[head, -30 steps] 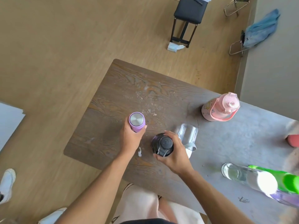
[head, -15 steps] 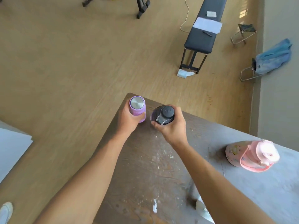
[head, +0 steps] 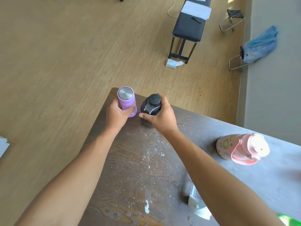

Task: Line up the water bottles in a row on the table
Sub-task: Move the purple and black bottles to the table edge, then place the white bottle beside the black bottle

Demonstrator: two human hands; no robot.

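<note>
A purple bottle (head: 126, 100) with a steel cap stands at the far left corner of the wooden table (head: 135, 168), and my left hand (head: 116, 115) is wrapped around its body. Right beside it stands a dark bottle (head: 150, 106) with a black lid, gripped from the right by my right hand (head: 161, 118). The two bottles stand upright, close together. A pink bottle (head: 241, 148) stands further right on the table. A clear bottle (head: 196, 201) shows partly under my right forearm.
A green object (head: 288, 220) peeks in at the bottom right corner. Beyond the table's far edge lies wooden floor with a black bench (head: 189, 25), a folding stool (head: 231, 20) and a blue cloth (head: 259, 44) on another stool by the wall.
Both hands carried the purple and dark bottles from the middle of the table to its far left corner. My view tilted forward, so the clear and green bottles slid toward the bottom edge.
</note>
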